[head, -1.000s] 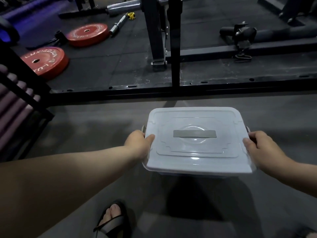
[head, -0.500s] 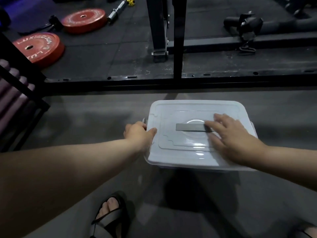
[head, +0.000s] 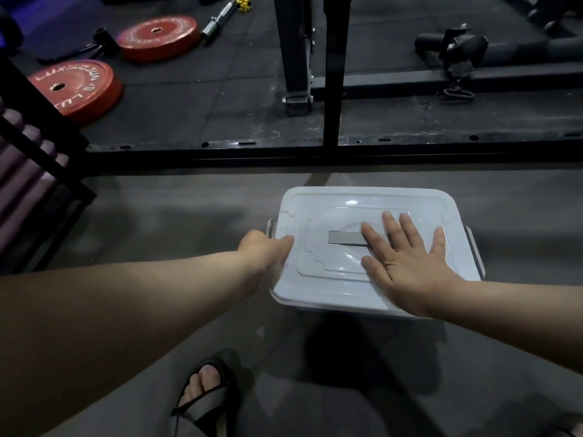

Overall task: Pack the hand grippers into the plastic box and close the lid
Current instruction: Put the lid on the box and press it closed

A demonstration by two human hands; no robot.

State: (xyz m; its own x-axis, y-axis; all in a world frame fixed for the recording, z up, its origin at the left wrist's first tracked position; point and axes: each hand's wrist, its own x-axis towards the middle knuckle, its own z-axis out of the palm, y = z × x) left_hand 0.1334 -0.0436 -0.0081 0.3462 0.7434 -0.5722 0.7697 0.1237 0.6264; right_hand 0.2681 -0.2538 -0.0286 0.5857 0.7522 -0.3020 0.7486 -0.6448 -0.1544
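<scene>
- Plastic box [head: 331,307] down on the grey floor [head: 157,216], near the front edge of the black platform [head: 284,152], well in from the floor's left edge.
- Lid [head: 419,203] seated on top of the box; contents hidden under it.
- Left hand [head: 265,250] gripping the left rim of the box: thumb on top of the lid, fingers curled over the edge just beside the left latch [head: 270,227].
- Right hand [head: 407,263] laid flat on the right half of the lid, fingers straight and spread, grasping nothing, covering the right end of the grey strip [head: 344,238] at the lid's middle.
- Right latch [head: 473,250] along the box's right side, apart from the right hand; fastened or not, cannot tell.
- Sandalled foot [head: 205,395] on the floor, near of the box.
- Toward the platform's far left corner: two red weight plates [head: 74,86] lying flat, well apart from the box, with a barbell end [head: 220,14] beside them.
- Black rack posts [head: 334,67] upright at the platform's middle.
</scene>
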